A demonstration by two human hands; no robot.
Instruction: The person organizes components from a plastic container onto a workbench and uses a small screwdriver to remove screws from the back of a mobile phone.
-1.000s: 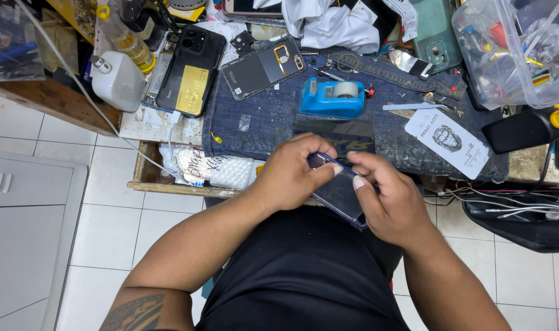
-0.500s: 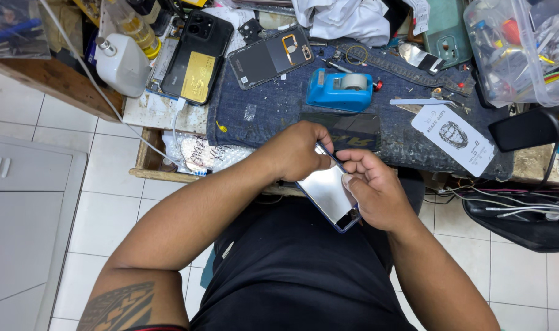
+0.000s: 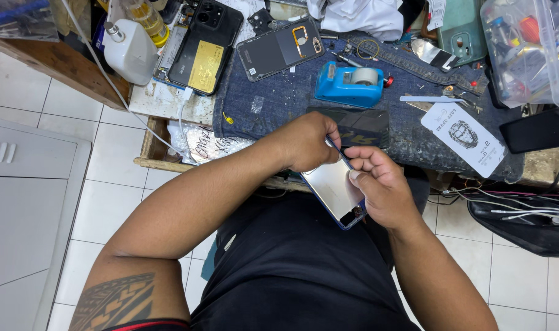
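A: How was the phone (image 3: 333,187) held, and where?

B: It was held just off the bench edge, above the lap, tilted with its pale glossy face up. It was cradled from below and at 4 o'clock by the right hand (image 3: 382,189), whose fingers were wrapped around its lower end, so that it was probably kept steady for work on its upper edge

A: And the left hand (image 3: 308,142)?

B: It was curled at the phone's 11 o'clock corner, fingers pinched narrowly around a thin tool, only partly seen; the tool's tip appeared to be pressed at the top edge. Exactly what tool it was could not be told

A: What was laid nearby?

B: A dark glass panel (image 3: 355,125) was set on the denim cloth (image 3: 273,104) at 12 o'clock from the hands, with a blue tape dispenser (image 3: 350,84) beyond it. An opened phone (image 3: 281,48) and a black phone back (image 3: 207,46) were left at 11 o'clock, seemingly kept within reach, the cloth likely spread as padding
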